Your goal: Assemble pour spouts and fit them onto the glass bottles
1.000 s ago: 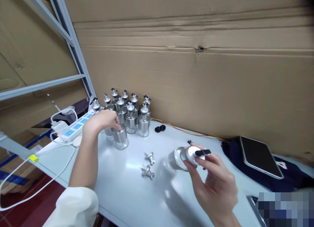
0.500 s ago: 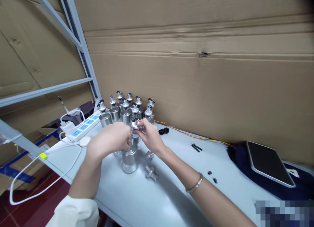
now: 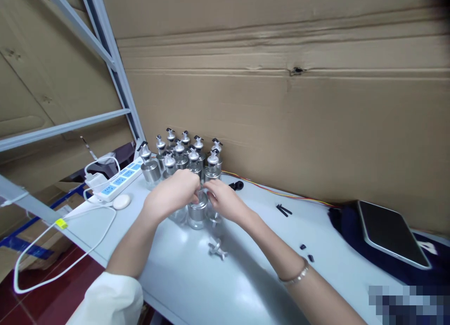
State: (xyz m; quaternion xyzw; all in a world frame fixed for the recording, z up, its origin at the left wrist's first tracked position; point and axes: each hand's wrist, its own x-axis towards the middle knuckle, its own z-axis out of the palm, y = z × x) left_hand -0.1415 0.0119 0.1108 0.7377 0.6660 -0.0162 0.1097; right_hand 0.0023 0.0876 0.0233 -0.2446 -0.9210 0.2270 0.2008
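A glass bottle with a metal band stands upright at the front of a group of similar bottles. My left hand is over it from the left, fingers curled round its neck, which is mostly hidden. From the right, my right hand reaches to the same neck with bent fingers; what they pinch is hidden. One loose silver pourer lies on the table before the bottle, and another pourer lies partly under my right hand. Behind my hands stand several bottles fitted with pourers.
A white power strip with a plugged-in cable lies left on the table. Black rings, black sticks and small black pieces lie to the right. A tablet rests on dark cloth. Cardboard stands behind.
My right hand has left the pourer it pinched and come down and right. My left hand has moved right; the front bottle is farther back and right. A pourer-topped bottle now shows left.
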